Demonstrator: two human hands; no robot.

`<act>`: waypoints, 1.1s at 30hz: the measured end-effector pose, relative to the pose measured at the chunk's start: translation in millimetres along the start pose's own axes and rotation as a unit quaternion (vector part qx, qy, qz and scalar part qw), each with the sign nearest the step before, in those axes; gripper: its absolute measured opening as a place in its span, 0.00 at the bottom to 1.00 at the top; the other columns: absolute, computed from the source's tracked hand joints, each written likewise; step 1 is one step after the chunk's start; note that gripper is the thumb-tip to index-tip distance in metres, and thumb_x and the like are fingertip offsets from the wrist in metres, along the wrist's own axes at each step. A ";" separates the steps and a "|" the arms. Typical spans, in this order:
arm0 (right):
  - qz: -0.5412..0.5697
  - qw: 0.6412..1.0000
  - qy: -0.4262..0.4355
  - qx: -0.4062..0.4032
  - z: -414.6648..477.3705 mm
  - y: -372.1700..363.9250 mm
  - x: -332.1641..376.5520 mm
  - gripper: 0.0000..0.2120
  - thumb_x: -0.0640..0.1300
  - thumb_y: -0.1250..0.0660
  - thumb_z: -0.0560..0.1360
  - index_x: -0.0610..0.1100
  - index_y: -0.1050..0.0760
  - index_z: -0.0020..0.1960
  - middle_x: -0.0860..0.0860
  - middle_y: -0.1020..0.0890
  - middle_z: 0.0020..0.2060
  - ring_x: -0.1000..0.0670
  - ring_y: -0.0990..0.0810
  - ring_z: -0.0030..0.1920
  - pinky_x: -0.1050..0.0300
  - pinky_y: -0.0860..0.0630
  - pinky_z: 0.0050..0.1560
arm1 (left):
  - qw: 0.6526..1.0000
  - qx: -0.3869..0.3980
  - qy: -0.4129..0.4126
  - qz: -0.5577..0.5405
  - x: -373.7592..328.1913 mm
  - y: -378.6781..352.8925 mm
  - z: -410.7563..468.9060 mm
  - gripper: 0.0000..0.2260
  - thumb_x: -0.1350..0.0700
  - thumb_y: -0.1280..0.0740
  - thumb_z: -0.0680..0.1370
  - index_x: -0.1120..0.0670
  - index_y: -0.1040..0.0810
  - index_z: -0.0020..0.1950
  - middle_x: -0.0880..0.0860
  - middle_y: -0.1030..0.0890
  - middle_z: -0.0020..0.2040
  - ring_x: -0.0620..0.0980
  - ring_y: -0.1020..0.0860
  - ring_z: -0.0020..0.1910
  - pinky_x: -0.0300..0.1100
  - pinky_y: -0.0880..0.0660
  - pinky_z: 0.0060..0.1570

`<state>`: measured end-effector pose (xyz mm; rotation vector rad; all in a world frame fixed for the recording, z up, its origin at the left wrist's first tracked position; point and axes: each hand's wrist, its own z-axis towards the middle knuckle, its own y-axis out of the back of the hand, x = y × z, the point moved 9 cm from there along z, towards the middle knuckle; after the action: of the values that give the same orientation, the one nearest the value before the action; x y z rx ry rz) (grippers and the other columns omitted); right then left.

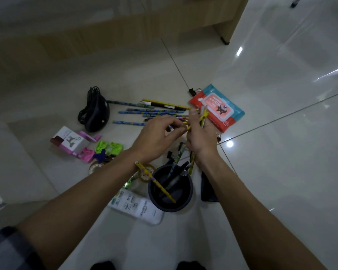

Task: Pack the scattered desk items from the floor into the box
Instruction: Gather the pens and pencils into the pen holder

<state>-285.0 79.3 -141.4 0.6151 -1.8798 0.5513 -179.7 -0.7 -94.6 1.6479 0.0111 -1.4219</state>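
— Hands first: what did each one have?

— The right hand [200, 139] was closed round a bunch of pencils [203, 119], held upright above the floor [261, 152]. The left hand [156, 133] had its fingers curled, thumb and forefinger pinching the end of a yellow pencil [188, 128] right against that bunch. The two hands met there, close together; whether they touched I could not tell.

— And directly under them?

— A dark round holder [172, 208] stood on the tiles just below the wrists, nearer the person. One patterned pencil [160, 184] leaned in it towards the left forearm, and a few black pens [176, 178] stood in it as well.

— Where were the rest of the desk items?

— Loose pencils [154, 112] lay in rough rows on the floor beyond the left hand. A red and blue wipes pack [222, 110] lay just beyond the right hand, with a black binder clip [194, 91] at its far corner. Further left sat a black mouse [97, 117] with its cable coiled on it, then a small white and pink carton [70, 142] beside some green and pink plastic pieces [109, 147]. A white remote [139, 209] lay just left of the holder, a black phone [208, 191] just right of it.
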 end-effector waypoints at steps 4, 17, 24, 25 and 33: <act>0.036 0.992 -0.056 -0.107 4.6 27.4 -14.3 0.19 0.63 0.40 0.79 0.50 0.28 0.39 0.54 0.27 0.28 0.53 0.28 0.29 0.59 0.30 0.31 | 0.981 -0.039 0.062 0.179 37.7 29.7 -5.5 0.07 0.56 0.34 0.80 0.53 0.19 0.56 0.51 0.19 0.53 0.50 0.23 0.54 0.47 0.26 0.55; 0.217 0.961 -0.151 -0.076 2.2 21.4 -33.7 0.13 0.53 0.31 0.78 0.49 0.31 0.41 0.56 0.36 0.22 0.57 0.39 0.20 0.64 0.39 0.19 | 0.953 0.028 0.094 0.286 65.5 22.0 -12.3 0.08 0.56 0.35 0.81 0.57 0.21 0.57 0.57 0.20 0.55 0.60 0.24 0.55 0.53 0.33 0.53; 0.198 0.968 -0.147 -0.044 3.8 12.9 -34.5 0.14 0.51 0.25 0.73 0.50 0.29 0.40 0.57 0.35 0.23 0.57 0.40 0.22 0.63 0.40 0.19 | 0.975 0.038 0.029 0.215 47.4 13.4 -14.1 0.05 0.58 0.32 0.79 0.60 0.20 0.51 0.58 0.19 0.47 0.58 0.21 0.46 0.50 0.26 0.47; 0.197 0.968 -0.148 -0.042 4.1 12.7 -34.8 0.13 0.51 0.25 0.74 0.50 0.29 0.40 0.57 0.36 0.23 0.57 0.40 0.21 0.63 0.40 0.19 | 0.973 0.040 0.013 0.229 44.9 12.7 -15.8 0.07 0.56 0.33 0.80 0.59 0.20 0.51 0.57 0.18 0.47 0.58 0.21 0.46 0.51 0.26 0.47; 0.192 0.966 -0.159 -0.060 2.5 21.3 -40.1 0.11 0.51 0.27 0.75 0.47 0.28 0.44 0.55 0.34 0.25 0.57 0.39 0.22 0.63 0.40 0.20 | 0.974 0.088 -0.001 0.209 38.2 -1.0 -9.9 0.08 0.48 0.32 0.79 0.51 0.19 0.52 0.48 0.21 0.47 0.48 0.23 0.47 0.44 0.27 0.45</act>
<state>-287.0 100.5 -181.6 0.2666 -2.3415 0.6068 -160.0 -14.2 -126.1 1.6693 -0.4499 -1.1249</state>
